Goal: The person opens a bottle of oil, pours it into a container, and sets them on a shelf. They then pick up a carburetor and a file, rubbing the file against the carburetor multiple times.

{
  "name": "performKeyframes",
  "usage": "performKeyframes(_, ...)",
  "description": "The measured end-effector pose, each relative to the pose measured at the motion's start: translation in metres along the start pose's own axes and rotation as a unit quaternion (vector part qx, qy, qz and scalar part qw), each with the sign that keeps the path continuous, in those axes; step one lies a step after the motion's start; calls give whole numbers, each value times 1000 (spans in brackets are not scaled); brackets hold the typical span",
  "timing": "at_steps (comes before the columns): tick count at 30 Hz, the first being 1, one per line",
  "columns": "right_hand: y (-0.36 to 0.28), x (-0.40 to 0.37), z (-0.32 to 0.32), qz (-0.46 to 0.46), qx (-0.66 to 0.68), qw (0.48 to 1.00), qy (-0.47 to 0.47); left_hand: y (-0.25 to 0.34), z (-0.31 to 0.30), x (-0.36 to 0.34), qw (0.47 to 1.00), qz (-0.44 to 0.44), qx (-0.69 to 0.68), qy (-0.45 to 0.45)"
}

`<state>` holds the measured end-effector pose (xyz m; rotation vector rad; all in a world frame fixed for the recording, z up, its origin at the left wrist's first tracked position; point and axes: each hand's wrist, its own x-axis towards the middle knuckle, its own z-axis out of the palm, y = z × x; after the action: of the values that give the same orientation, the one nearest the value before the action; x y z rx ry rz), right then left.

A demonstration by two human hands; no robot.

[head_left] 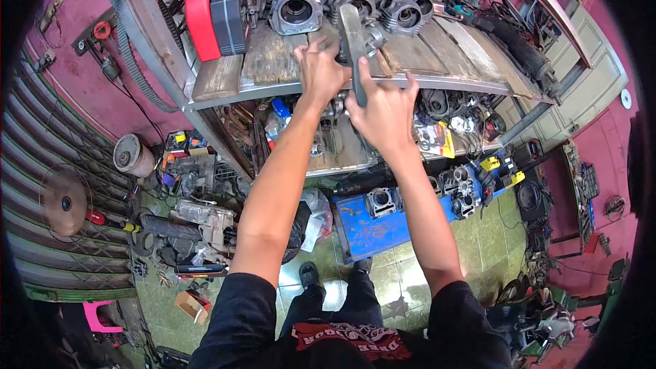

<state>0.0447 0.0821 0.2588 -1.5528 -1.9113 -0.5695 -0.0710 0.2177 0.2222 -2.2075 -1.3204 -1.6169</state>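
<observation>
Both hands are raised at the front edge of a wooden shelf. A long flat grey bar stands between them, its rounded top end up. My right hand grips the bar's lower part, with the index finger stretched up along it and the little finger raised. To the left, my left hand has bent fingers close to the bar, near dark metal parts; what it holds is hard to make out. A small metal part shows just right of the bar.
Grey metal housings and a red and grey case sit on the shelf. Below are a lower shelf with bagged parts and a blue bench with cylinder blocks. A fan is at left; engine parts lie on the floor.
</observation>
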Motion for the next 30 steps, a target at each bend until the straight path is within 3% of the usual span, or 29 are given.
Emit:
performKeyframes(4, -2, -24, 6, -29, 28, 999, 31, -13, 8, -4, 998, 49, 18, 24)
performKeyframes(10, -12, 4, 14, 17, -3, 999, 36, -14, 11, -5, 999, 38, 9, 29)
performKeyframes(14, -15, -19, -3, 16, 76, 997, 31, -13, 10, -5, 997, 46, 59, 16)
performKeyframes(16, -12, 1, 3, 76, 75, 992, 62, -5, 11, -7, 999, 0, -19, 51)
performKeyframes(20, -24, 21, -15, 140, 70, 987, 19, -2, 6, -7, 998, -22, -33, 45)
performKeyframes(22, -26, 17, -22, 93, 37, 993, 56, -6, 6, -5, 998, -9, -10, 54)
performKeyframes(26, -22, 37, -26, 180, 70, 980, -39, -5, 11, -8, 998, -27, -38, 51)
performKeyframes(30, -14, 31, -20, 174, 63, 982, -25, 15, -4, 0, 991, -127, 19, -37)
